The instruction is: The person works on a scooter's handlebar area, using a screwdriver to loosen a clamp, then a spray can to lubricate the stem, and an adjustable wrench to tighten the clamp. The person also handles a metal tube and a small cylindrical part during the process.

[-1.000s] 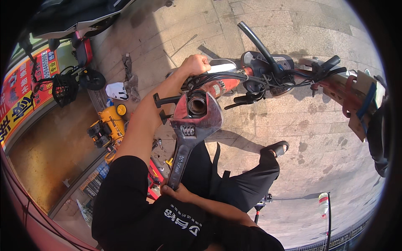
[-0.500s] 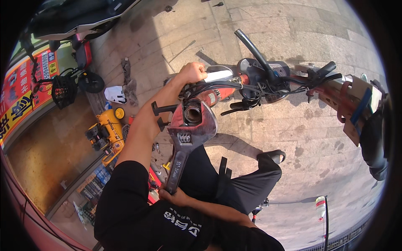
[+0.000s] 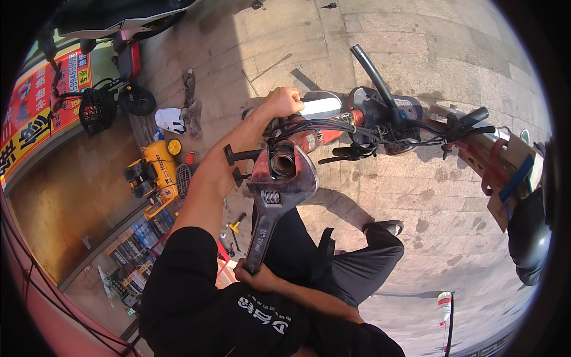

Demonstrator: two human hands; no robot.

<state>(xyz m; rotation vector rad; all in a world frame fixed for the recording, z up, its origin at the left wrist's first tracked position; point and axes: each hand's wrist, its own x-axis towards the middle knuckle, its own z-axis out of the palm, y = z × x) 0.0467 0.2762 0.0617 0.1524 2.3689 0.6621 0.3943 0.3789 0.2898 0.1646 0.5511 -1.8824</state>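
Observation:
A large adjustable wrench (image 3: pixel 270 205) has its jaws around the open, round metal tube end (image 3: pixel 284 162) of a bike's red frame (image 3: pixel 315 135). My right hand (image 3: pixel 257 276) is closed around the bottom of the wrench handle, close to my body. My left arm reaches past the wrench jaws. Its hand (image 3: pixel 284 102) is closed at the near end of a white, shiny panel (image 3: pixel 322 107) on the bike; what the curled fingers grip is hidden. Black cables (image 3: pixel 321 125) run along the red frame to the handlebar (image 3: pixel 375 77). Two dark prongs stick out left of the jaws.
At the left stand a yellow air compressor (image 3: pixel 160 163), stacked boxes (image 3: pixel 134 256) and a parked bike with a basket (image 3: pixel 98 113). A yellow-handled tool (image 3: pixel 237 223) lies on the paving near my left arm. A black seat (image 3: pixel 529 229) is at the far right.
The view has shifted a little, so the bike, wrench and hands sit slightly further right and the banner slightly higher. Both hands keep their grips, and the wrench stays around the tube end.

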